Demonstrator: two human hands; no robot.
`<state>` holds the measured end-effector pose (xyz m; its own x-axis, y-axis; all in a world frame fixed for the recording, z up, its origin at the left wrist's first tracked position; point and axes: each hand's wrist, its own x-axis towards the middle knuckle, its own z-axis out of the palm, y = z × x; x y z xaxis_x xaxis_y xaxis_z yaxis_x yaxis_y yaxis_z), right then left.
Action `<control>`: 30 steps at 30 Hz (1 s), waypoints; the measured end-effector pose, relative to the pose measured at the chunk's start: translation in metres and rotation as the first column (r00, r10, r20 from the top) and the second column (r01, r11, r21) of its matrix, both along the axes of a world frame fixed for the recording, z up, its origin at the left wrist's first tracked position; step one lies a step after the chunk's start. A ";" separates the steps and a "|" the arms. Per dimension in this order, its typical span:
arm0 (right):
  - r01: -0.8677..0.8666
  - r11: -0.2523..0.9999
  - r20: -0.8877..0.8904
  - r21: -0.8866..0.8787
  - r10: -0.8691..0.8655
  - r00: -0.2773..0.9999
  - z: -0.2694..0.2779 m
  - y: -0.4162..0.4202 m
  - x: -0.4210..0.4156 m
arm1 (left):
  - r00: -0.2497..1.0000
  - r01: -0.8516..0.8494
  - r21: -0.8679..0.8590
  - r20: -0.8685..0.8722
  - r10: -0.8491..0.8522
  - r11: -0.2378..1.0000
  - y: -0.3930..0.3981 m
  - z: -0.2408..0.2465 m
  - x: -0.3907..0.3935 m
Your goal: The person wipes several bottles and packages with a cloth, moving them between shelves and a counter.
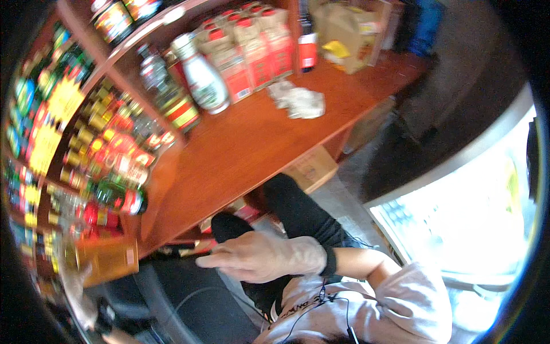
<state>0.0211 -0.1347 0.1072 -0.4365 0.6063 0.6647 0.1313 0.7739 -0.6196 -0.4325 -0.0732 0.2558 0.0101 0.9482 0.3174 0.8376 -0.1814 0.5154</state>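
Observation:
My right hand, in a thin whitish glove, is in front of my dark-trousered legs, below the edge of the wooden counter. One finger points left; the others are folded out of sight, so I cannot tell whether they hold anything. Far to the left, my gloved left hand is beside a golden box, its fingers at the box's near side. Blur hides whether it grips the box. A crumpled white cloth or paper lies on the counter.
Red and tan cartons, a white bottle and a yellow-labelled bottle stand along the counter's back. Shelves of bottles rise at left. A cardboard box sits under the counter. At right is a bright glass-topped case.

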 end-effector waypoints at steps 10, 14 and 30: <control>0.241 0.957 -0.139 -0.159 -0.264 0.955 0.001 0.024 -0.013 | 0.857 0.379 -0.276 0.466 -0.222 0.883 0.030 0.016 0.221; 0.568 0.821 -0.108 -0.054 -0.570 0.814 0.003 0.035 -0.007 | 0.846 0.529 -0.069 0.131 -0.518 0.846 0.052 0.003 0.316; 0.759 0.594 0.772 0.267 -0.604 0.201 -0.031 0.193 0.238 | 0.875 0.459 -0.265 -0.032 -0.483 0.848 0.170 -0.015 0.476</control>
